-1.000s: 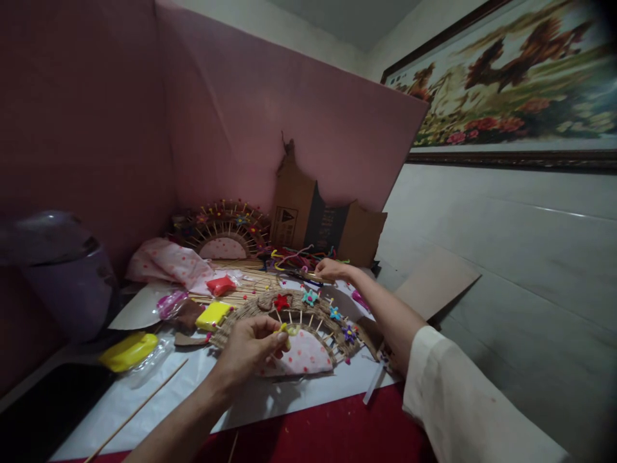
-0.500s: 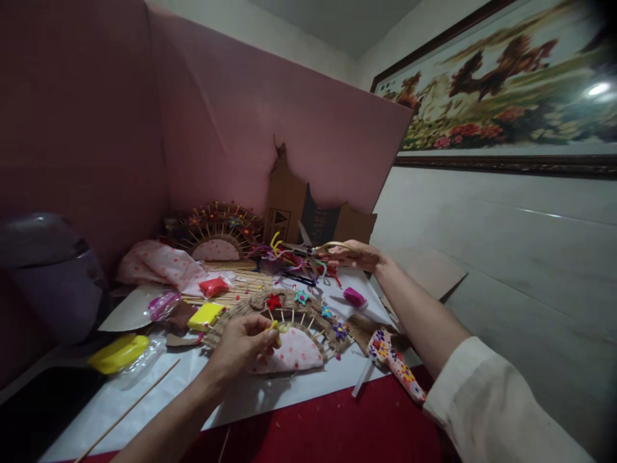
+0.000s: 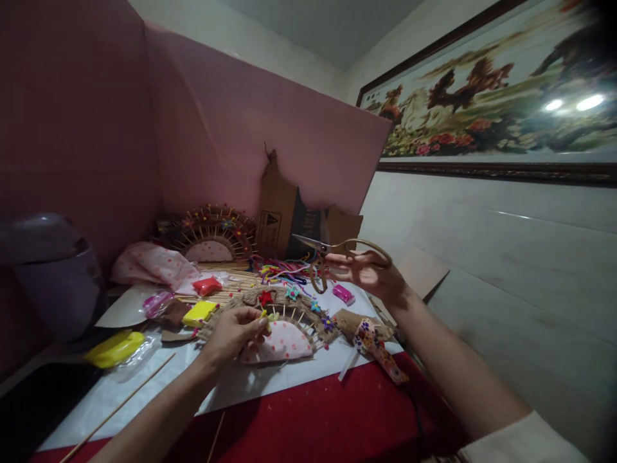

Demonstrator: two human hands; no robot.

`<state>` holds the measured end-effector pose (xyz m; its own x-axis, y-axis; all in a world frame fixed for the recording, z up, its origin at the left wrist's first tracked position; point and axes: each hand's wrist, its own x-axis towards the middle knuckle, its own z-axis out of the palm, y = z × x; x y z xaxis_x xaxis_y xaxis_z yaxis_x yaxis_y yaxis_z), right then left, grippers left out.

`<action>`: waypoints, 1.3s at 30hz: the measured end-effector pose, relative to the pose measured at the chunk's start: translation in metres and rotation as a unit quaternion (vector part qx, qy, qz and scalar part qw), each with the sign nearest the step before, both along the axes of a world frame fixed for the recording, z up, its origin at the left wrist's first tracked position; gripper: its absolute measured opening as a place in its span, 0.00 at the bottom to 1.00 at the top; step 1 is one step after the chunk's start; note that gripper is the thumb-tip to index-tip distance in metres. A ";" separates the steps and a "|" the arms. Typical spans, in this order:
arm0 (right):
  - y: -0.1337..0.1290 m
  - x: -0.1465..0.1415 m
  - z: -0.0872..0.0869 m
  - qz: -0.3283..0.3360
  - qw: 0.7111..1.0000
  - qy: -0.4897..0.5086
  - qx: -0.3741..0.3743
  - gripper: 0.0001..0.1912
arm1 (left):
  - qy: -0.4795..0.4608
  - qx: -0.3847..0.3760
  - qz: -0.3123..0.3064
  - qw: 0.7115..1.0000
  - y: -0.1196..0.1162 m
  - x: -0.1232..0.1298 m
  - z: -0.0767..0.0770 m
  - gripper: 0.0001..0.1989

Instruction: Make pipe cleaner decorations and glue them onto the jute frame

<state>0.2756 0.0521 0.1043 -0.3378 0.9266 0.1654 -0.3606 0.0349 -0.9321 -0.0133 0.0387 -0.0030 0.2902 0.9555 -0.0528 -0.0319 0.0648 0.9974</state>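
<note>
My left hand [image 3: 236, 334] pinches a small yellow piece [image 3: 266, 317] between thumb and fingertips, over the near fan-shaped craft. That craft has a twine-wrapped arch, short sticks, colourful flowers and a white half-round [image 3: 289, 341] with pink dots. Up and to the right, my right hand [image 3: 369, 276] holds gold-handled scissors [image 3: 332, 247], raised above the table, their blades pointing left. A red flower [image 3: 265, 297] and a purple flower [image 3: 328, 323] sit on the twine arch.
A second fan craft [image 3: 209, 251] stands at the back beside torn cardboard [image 3: 277, 215]. Coloured stems [image 3: 279, 270] lie behind the near craft. Yellow clay packs [image 3: 116, 348], a magenta pack [image 3: 343, 294] and a flowered glue gun [image 3: 378, 350] lie around. A purple bin-like container [image 3: 58, 289] stands left.
My right hand has lifted the scissors from the pile of coloured stems and brought them nearer. My left hand still pinches the yellow piece. The view has shifted slightly.
</note>
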 end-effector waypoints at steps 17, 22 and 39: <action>-0.147 -0.067 -0.102 -0.063 0.969 0.232 -0.048 0.09 | -0.155 -0.024 -0.264 0.952 -0.031 0.013 0.010 0.06; -0.129 -0.086 -0.099 -0.062 0.971 0.226 -0.041 0.12 | -0.163 -0.052 -0.298 0.939 -0.036 0.018 0.003 0.08; -0.137 -0.083 -0.113 -0.016 0.965 0.225 -0.133 0.33 | -0.176 -0.061 -0.179 0.966 -0.031 0.006 0.023 0.09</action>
<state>0.1922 -0.0846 -0.0086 -0.2581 0.9651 0.0441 -0.7332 -0.1659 -0.6594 -0.0072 0.0078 0.0203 0.6217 0.7833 0.0030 -0.3206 0.2510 0.9134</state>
